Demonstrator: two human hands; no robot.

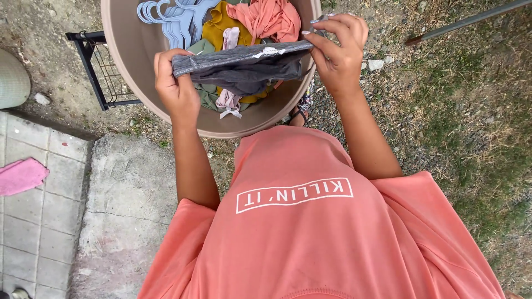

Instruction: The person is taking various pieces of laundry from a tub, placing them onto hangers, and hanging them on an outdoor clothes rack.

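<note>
Above the round beige plastic basin [138, 83], left hand [176, 88] and right hand [338, 52] pinch a grey cloth garment [244, 66] taut, fingers clamped on its waistband, straightening it.

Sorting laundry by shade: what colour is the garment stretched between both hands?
Dark grey cloth garment, clearest in the head view.

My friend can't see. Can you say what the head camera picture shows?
Two hands, left hand and right hand, stretch a grey garment over a round tan tub holding clothes and pale blue hangers. A pink cloth lies on paving.
</note>
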